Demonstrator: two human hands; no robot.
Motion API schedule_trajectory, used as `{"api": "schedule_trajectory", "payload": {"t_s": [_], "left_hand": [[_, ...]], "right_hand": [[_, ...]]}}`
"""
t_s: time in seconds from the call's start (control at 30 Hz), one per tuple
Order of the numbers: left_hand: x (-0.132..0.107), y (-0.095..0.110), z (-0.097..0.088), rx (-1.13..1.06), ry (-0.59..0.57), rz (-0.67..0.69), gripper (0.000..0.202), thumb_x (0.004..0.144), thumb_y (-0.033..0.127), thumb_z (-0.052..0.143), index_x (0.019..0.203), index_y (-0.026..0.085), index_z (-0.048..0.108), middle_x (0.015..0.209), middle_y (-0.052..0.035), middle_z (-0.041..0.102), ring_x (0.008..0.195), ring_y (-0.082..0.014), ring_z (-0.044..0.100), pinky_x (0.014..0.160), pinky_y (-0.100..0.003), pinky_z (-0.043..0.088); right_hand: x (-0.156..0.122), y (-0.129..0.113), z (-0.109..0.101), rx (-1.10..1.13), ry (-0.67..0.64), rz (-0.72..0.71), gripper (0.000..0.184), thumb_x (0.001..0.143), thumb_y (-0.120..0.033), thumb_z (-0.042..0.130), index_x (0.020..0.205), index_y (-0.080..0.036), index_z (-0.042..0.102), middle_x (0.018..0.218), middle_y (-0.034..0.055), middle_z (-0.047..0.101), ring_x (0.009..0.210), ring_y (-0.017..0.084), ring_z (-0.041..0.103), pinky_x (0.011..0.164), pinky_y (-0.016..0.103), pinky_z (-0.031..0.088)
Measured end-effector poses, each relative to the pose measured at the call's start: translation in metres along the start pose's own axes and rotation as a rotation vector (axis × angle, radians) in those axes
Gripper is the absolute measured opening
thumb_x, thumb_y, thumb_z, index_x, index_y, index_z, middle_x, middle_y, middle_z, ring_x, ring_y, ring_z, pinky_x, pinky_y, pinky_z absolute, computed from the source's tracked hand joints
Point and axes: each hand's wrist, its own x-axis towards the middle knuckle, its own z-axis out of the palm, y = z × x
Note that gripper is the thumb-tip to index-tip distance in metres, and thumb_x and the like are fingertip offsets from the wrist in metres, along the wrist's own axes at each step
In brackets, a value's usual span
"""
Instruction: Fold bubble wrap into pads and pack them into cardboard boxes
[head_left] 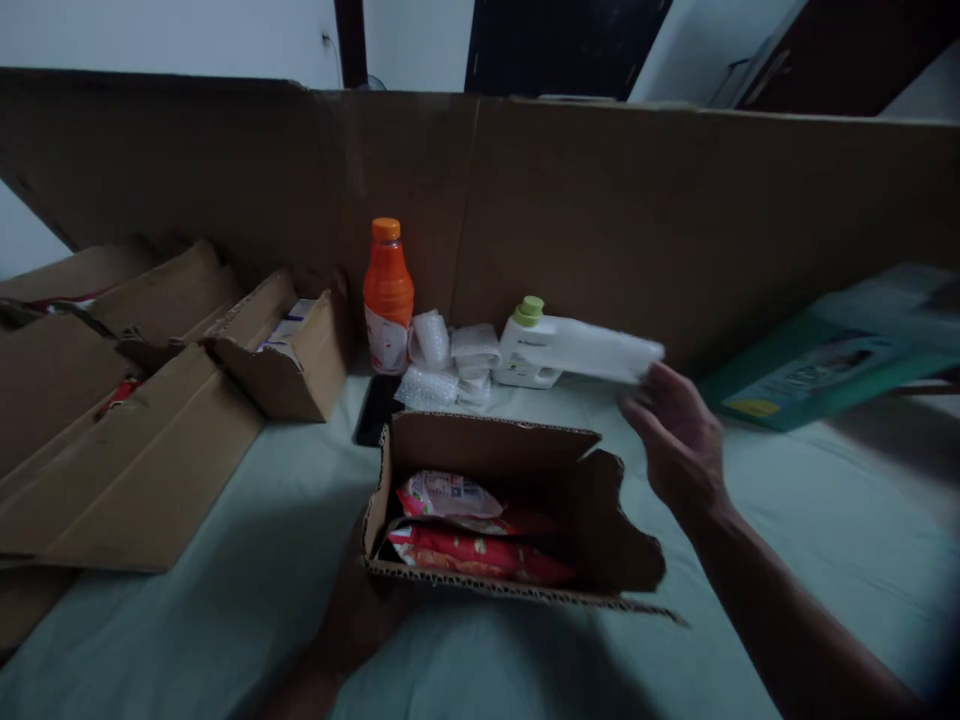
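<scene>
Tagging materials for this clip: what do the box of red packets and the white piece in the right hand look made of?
Box: matte brown corrugated cardboard, its cut rims showing fluting. White piece: possibly plastic or foam wrap, pale and smooth-looking, but blur leaves it open.

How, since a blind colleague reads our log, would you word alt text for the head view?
The right hand holds a blurred white item near an open box of packets, with the left hand at the box's near left side. Behind are an orange bottle, bubble wrap and a white bottle; boxes stand left, a green jug right.
</scene>
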Motion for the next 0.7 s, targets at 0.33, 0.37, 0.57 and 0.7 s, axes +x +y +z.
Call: {"api": "schedule_trajectory", "payload": {"t_s": [0.33, 0.37, 0.57, 0.7], "left_hand": [[0.002, 0.014, -0.007, 0.087, 0.118, -0.013, 0.052, 0.058, 0.052, 0.079, 0.092, 0.018, 0.061, 0.084, -0.0064, 0.071, 0.080, -0.0278, 0.069, 0.068, -0.038, 0.059], [0.002, 0.015, -0.007, 0.082, 0.136, -0.004, 0.055, 0.057, 0.052, 0.080, 0.095, 0.017, 0.060, 0.087, -0.0071, 0.071, 0.083, -0.0283, 0.069, 0.070, -0.038, 0.059], [-0.003, 0.014, -0.005, 0.016, 0.126, 0.023, 0.070, 0.061, 0.050, 0.080, 0.117, 0.017, 0.054, 0.113, -0.0130, 0.069, 0.108, -0.0327, 0.067, 0.093, -0.045, 0.055], [-0.006, 0.017, -0.002, 0.019, 0.091, 0.024, 0.067, 0.064, 0.047, 0.078, 0.119, 0.017, 0.053, 0.115, -0.0129, 0.069, 0.109, -0.0329, 0.066, 0.096, -0.047, 0.053]], "right_hand": [[-0.157, -0.009, -0.134, -0.057, -0.219, 0.673, 0.061, 0.079, -0.058, 0.072, 0.122, -0.016, 0.062, 0.096, 0.0152, 0.077, 0.078, 0.025, 0.073, 0.065, 0.036, 0.055], [-0.159, -0.014, -0.128, -0.057, -0.301, 0.628, 0.056, 0.081, -0.057, 0.070, 0.120, -0.018, 0.063, 0.101, 0.0152, 0.076, 0.083, 0.026, 0.073, 0.069, 0.037, 0.056], [-0.172, -0.024, -0.048, -0.031, -0.653, 0.225, 0.071, 0.083, -0.051, 0.069, 0.145, -0.023, 0.048, 0.140, 0.0156, 0.060, 0.115, 0.030, 0.063, 0.082, 0.042, 0.057], [-0.179, -0.017, -0.013, -0.026, -0.638, 0.031, 0.068, 0.086, -0.046, 0.066, 0.146, -0.020, 0.045, 0.138, 0.0165, 0.060, 0.116, 0.031, 0.060, 0.090, 0.044, 0.054]]}}
